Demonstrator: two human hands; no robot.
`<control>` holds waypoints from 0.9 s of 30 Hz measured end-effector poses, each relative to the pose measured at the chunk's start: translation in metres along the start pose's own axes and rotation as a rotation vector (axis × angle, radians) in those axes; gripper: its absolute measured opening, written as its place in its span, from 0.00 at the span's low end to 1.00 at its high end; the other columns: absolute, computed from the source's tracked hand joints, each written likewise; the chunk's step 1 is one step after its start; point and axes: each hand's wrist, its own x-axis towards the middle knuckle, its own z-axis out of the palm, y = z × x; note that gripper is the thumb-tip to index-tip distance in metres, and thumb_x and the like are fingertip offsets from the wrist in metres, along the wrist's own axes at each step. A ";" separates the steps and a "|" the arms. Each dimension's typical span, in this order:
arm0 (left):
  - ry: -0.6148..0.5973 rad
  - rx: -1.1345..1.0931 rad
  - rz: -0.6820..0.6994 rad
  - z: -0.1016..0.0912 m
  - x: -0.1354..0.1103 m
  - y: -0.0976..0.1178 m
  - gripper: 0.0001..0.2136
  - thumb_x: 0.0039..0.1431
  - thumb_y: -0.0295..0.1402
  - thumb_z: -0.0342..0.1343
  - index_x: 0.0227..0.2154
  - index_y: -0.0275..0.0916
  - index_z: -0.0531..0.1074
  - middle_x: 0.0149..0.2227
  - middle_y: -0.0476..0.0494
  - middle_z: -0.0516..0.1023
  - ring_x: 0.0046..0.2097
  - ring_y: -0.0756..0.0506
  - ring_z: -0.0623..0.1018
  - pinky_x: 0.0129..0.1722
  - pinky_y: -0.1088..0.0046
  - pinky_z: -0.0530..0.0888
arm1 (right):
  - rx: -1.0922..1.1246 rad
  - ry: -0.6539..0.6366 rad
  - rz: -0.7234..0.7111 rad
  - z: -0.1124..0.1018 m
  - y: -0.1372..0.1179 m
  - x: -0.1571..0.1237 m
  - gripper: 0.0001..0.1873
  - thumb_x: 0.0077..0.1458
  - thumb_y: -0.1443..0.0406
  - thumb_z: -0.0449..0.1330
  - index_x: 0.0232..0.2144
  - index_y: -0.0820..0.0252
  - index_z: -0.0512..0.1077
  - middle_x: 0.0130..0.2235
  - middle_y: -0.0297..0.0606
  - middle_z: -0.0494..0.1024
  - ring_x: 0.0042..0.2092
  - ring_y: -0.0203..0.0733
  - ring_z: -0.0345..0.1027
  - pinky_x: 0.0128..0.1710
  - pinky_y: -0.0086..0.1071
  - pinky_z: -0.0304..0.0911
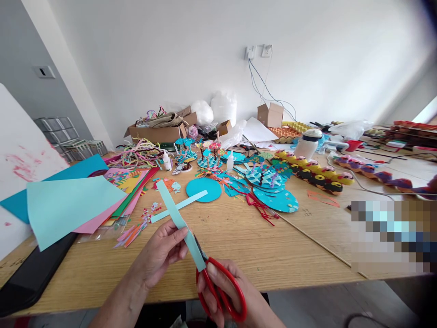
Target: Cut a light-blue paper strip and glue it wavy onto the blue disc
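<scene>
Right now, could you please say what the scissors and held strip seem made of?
Scissors: shiny red handles, probably plastic, given their highlights; dark, slim blades, likely metal. Held strip: matte pale paper or thin card, judging by its crisp edges.

A big box (150,133) sits at ten o'clock, wall sockets (266,51) at one, a small box (270,116) at two, a jar (304,148) at three.

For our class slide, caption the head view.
Left hand holds a long, pale turquoise paper strip; right hand holds red-handled metal scissors at its edge, above a wood-grained table.
</scene>
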 end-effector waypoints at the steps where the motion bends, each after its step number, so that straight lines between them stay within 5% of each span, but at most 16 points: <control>1: -0.017 0.018 0.002 0.000 0.000 0.000 0.12 0.44 0.39 0.62 0.24 0.36 0.69 0.19 0.54 0.69 0.17 0.57 0.63 0.15 0.82 0.51 | -0.001 0.003 0.011 0.000 -0.001 0.000 0.27 0.45 0.45 0.57 0.23 0.67 0.69 0.12 0.29 0.65 0.11 0.25 0.55 0.09 0.19 0.42; 14: -0.056 0.027 -0.031 0.000 0.000 -0.005 0.11 0.48 0.39 0.60 0.25 0.38 0.67 0.19 0.54 0.71 0.16 0.57 0.63 0.16 0.81 0.52 | -0.035 0.041 -0.013 -0.003 0.009 -0.001 0.29 0.45 0.44 0.57 0.26 0.69 0.71 0.15 0.30 0.67 0.13 0.26 0.56 0.12 0.20 0.43; 27: -0.075 0.084 0.070 0.001 -0.002 -0.006 0.11 0.52 0.39 0.57 0.24 0.37 0.66 0.21 0.51 0.73 0.22 0.53 0.70 0.17 0.80 0.59 | -0.116 0.086 -0.049 0.007 0.000 -0.007 0.24 0.46 0.46 0.56 0.30 0.60 0.59 0.15 0.29 0.69 0.12 0.25 0.54 0.11 0.17 0.46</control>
